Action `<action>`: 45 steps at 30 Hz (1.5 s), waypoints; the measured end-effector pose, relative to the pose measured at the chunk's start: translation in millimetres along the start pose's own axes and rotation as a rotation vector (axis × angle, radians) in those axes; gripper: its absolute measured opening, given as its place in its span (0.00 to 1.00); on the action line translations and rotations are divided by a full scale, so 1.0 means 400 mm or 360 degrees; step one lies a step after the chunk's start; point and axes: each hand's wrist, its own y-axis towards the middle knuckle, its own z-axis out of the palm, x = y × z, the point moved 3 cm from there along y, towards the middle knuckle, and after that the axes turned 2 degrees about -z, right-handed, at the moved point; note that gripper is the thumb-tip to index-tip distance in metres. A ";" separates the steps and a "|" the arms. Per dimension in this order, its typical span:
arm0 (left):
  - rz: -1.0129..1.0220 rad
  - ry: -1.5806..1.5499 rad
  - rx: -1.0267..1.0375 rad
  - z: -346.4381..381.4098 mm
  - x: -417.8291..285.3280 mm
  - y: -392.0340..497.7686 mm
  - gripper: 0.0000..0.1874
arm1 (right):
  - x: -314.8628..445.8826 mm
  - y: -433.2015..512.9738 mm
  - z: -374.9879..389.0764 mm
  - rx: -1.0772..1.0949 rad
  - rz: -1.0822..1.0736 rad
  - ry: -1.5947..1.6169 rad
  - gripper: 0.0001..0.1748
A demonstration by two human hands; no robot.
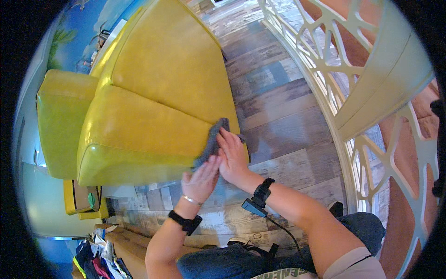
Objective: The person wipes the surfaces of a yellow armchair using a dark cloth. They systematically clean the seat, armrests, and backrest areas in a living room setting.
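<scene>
A dark grey cloth (211, 144) lies against the lower corner of a yellow-green leather-look sofa (163, 122). My right hand (232, 155) presses on the cloth, its fingers curled over the upper part. Beside it my left hand (202, 178) touches the cloth's lower end, with the fingers extended and the palm partly hidden. Both wrists wear black straps; a small device with a cable hangs at the right one, and a silver bracelet circles the left.
A white openwork partition (341, 129) runs along the right, beyond the wood-pattern floor (275, 104). At lower left, a pile of clothes (101, 258) rests on a brown sofa (127, 249). A yellow box-like piece (69, 197) stands behind.
</scene>
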 end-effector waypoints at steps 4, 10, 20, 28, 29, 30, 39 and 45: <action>-0.0287 0.0041 -0.0183 -0.026 0.095 -0.048 0.27 | 0.104 0.058 0.004 0.0098 -0.0210 0.0004 0.28; -0.0263 -0.0410 0.0164 0.087 0.014 -0.122 0.26 | 0.035 -0.046 0.012 0.0111 -0.0341 -0.0323 0.30; -0.0452 -0.0959 0.0165 0.094 -0.051 -0.135 0.32 | -0.019 -0.124 -0.023 0.0361 -0.0392 -0.0539 0.31; -0.1155 -0.0818 -0.1002 -0.099 0.231 0.084 0.51 | 0.239 0.172 0.026 -0.0066 -0.1023 -0.0178 0.24; -0.1026 -0.0716 -0.0992 -0.107 0.242 0.094 0.54 | 0.246 0.180 0.027 -0.0143 -0.0998 -0.0108 0.23; -0.0973 -0.0722 -0.0958 -0.107 0.249 0.090 0.55 | 0.247 0.179 0.035 -0.0118 -0.0923 -0.0053 0.23; -0.1117 -0.0830 -0.0334 0.031 0.115 -0.061 0.59 | 0.150 0.002 0.014 0.0052 -0.1082 -0.0660 0.20; -0.1153 -0.0790 -0.0835 -0.099 0.197 0.101 0.59 | 0.198 0.082 0.010 -0.0228 -0.1145 -0.0551 0.18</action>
